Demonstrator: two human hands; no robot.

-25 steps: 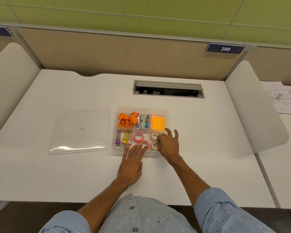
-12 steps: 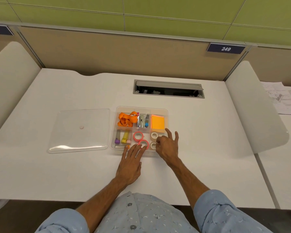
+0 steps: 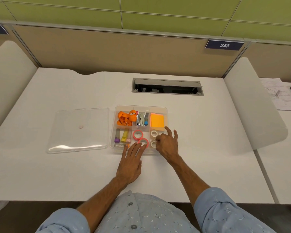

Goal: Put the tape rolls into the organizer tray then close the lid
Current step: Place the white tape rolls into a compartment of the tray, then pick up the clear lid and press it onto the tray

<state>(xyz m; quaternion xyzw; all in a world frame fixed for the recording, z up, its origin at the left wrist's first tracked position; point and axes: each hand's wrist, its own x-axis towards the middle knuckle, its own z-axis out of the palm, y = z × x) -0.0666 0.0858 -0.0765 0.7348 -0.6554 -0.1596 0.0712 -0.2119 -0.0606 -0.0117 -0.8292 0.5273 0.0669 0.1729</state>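
Clear glossy plastic tray (image 3: 165,109), lid (image 3: 77,145); matt white desk (image 3: 57,174); cloth sleeve (image 3: 225,211).

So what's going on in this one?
A person is sorting a clear organizer tray on a white desk. Two pink tape rolls and two white ones already sit in its near compartments. The left hand has fingertips on the nearer pink roll, the right hand hovers by the white rolls. The lid lies off to the left.

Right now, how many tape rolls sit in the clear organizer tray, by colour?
Pink-rimmed tape rolls: 2, the far one and the near one under the left hand
Cream tape rolls: 2, far and near beside the right hand
Total: 4
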